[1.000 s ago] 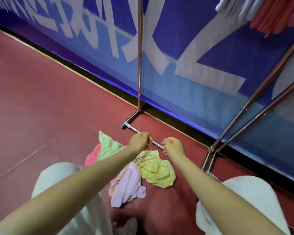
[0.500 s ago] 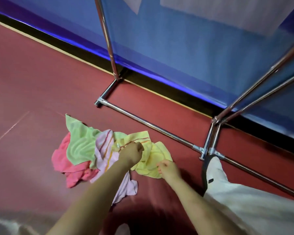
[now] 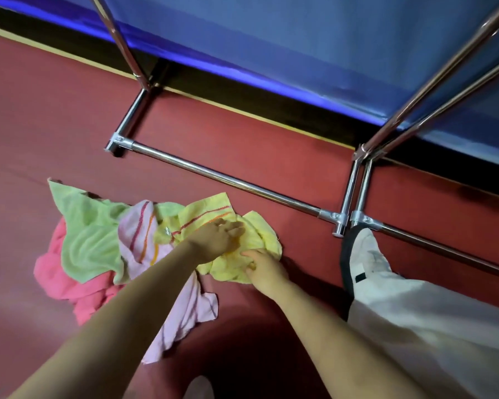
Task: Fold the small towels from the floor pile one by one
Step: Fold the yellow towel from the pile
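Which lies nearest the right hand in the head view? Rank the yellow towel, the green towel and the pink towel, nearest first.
1. yellow towel: under the right hand, which touches it, at the pile's right end.
2. green towel: left of the pile's middle.
3. pink towel: far left edge, partly under the green one.
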Demonstrator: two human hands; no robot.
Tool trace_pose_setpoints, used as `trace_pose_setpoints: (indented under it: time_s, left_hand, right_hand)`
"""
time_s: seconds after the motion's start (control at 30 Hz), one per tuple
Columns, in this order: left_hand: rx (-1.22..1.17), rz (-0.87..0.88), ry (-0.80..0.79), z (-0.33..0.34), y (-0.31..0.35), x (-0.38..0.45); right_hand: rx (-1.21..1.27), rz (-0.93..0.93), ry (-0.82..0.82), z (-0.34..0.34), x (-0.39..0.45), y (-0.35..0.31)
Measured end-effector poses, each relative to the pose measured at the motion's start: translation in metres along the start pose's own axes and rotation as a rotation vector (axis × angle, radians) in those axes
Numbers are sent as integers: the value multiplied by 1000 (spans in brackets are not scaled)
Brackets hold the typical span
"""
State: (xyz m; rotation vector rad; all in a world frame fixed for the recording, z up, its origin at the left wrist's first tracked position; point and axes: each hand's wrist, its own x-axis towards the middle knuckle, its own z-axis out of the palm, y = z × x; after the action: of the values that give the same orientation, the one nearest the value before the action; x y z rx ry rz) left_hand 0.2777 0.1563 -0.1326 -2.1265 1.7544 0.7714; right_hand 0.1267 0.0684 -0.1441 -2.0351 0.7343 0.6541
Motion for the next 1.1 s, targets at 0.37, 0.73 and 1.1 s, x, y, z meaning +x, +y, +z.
trace_pose_setpoints:
  time_s: [0.37,0.73,1.1]
  left_hand:
    - [-285,27,182,-64,6,-48]
    - [-342,-152,397,-183,54,-168]
    - [-863,-439,978,-183,116,-319]
  right_hand:
    - [-78,-26,23,-23,-23,-25]
    - [237,-118,216,-86,-130,-108]
    - [-116,-498,323,-107,-282,-175]
